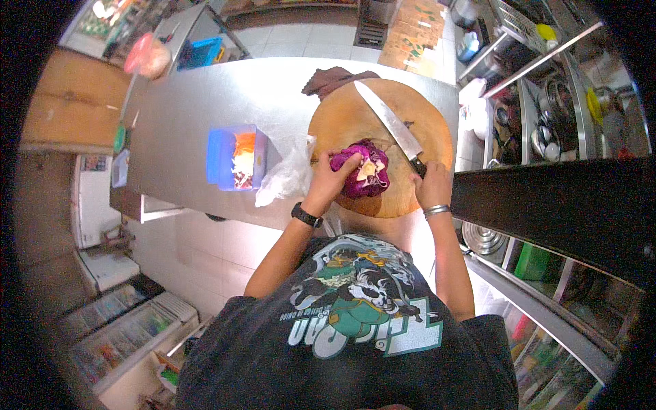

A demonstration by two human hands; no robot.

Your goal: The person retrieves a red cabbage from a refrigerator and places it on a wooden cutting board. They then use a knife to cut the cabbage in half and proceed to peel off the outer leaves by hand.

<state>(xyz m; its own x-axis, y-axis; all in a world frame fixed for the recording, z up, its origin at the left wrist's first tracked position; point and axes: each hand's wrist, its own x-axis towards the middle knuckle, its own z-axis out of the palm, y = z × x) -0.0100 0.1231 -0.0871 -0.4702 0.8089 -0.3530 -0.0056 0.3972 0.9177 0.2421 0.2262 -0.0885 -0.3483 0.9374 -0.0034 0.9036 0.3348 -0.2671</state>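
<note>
A purple cabbage [365,177] rests on the round wooden chopping board [333,120], its pale cut core facing up. My left hand [333,174] grips the cabbage from the left, thumb over its top. On the right side of the board, my right hand [433,185] is closed around the black handle of a chef's knife [389,122]. The broad blade lies over the board, its tip pointing to the far left, apart from the cabbage. A crumpled clear plastic bag [287,177] lies against the board's left edge.
A blue plastic container [220,159] with shredded orange, white and purple vegetables stands on the steel table [174,138]. Behind the board is a brown cloth [333,82]. Shelves with pans [546,138] stand at the right, beside a dark ledge [553,215].
</note>
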